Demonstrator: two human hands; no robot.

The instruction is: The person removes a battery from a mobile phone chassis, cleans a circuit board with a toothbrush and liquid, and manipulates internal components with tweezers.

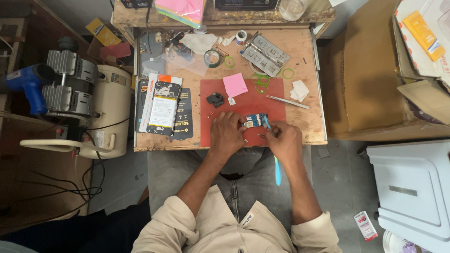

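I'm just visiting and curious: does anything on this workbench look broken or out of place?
The phone left of the red mat lies with its back off, its insides showing. Green rubber bands lie scattered loose near the metal jig. The left hand steadies a small blue circuit board while the right hand holds a blue brush.

One opened phone [163, 108], one pair of tweezers [287, 101] and one tape roll [212, 58] lay there. One pink notepad [235, 85] lay there too.

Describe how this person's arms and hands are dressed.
Both hands, left and right, are bare: no gloves, and no rings or watch that can be made out. The forearms are bare too. Beige shirt sleeves are rolled up to about the elbows, with thick folded cuffs on both arms.
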